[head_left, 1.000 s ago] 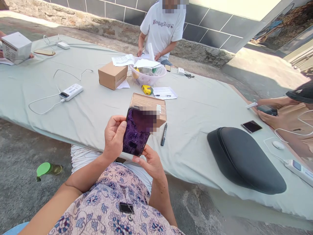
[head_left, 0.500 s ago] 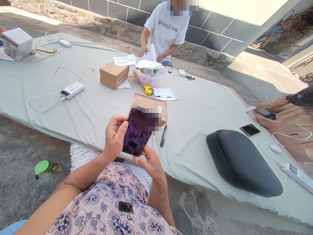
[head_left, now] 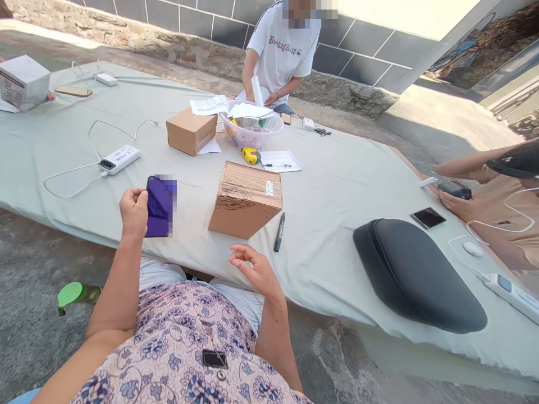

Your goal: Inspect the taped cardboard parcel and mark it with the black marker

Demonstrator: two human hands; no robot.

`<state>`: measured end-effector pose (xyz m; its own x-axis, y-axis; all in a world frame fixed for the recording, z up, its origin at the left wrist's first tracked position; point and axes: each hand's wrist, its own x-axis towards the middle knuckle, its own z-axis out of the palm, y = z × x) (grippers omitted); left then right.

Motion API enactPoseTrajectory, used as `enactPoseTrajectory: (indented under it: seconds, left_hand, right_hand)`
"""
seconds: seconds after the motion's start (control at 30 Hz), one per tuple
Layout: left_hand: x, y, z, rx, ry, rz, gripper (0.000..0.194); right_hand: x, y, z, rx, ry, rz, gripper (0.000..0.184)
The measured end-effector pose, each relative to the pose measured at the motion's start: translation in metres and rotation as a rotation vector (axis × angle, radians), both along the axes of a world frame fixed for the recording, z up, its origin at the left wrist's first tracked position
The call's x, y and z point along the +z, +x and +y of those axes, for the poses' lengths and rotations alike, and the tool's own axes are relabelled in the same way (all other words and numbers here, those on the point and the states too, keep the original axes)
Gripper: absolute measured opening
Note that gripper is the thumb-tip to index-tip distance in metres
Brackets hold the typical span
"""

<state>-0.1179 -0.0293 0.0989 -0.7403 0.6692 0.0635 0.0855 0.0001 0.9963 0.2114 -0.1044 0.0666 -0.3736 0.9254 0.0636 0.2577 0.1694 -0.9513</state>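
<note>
My left hand grips a dark phone with a purple screen, held over the near left part of the grey-covered table. My right hand hovers by the table's near edge, fingers loosely curled and apart, holding nothing. A taped cardboard box stands on the table just beyond my right hand. A black marker lies to the right of that box.
A white power bank with cable lies left. Farther back stand a second cardboard box, a plastic bowl, a yellow tape measure and papers. A black seat cushion lies right. One person sits opposite; another's hands are at right.
My left hand has carried the phone to the left, away from the box. My right hand has let go of the phone and dropped toward the table edge.
</note>
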Motion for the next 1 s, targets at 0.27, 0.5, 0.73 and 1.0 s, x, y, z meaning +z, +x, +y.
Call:
enactPoseTrajectory:
  seconds: [0.27,0.5,0.73,1.0]
  left_hand:
    - [-0.039,-0.036,0.012,0.065,-0.258,0.073,0.003]
    - [-0.035,-0.035,0.004,-0.04,-0.417,0.296,0.023]
    - [0.007,0.009,-0.01,-0.139,-0.174,0.455,0.03]
    - [0.089,0.106,-0.081,-1.294,0.607,-0.17,0.023]
  right_hand:
    - [-0.023,0.018,0.018,-0.299,-0.089,0.084,0.046]
    - [-0.044,0.03,0.036,-0.614,-0.021,-0.054,0.048]
    - [-0.059,0.04,0.053,-0.748,-0.026,-0.133,0.068]
    - [-0.05,0.059,0.09,-0.665,0.004,-0.396,0.07]
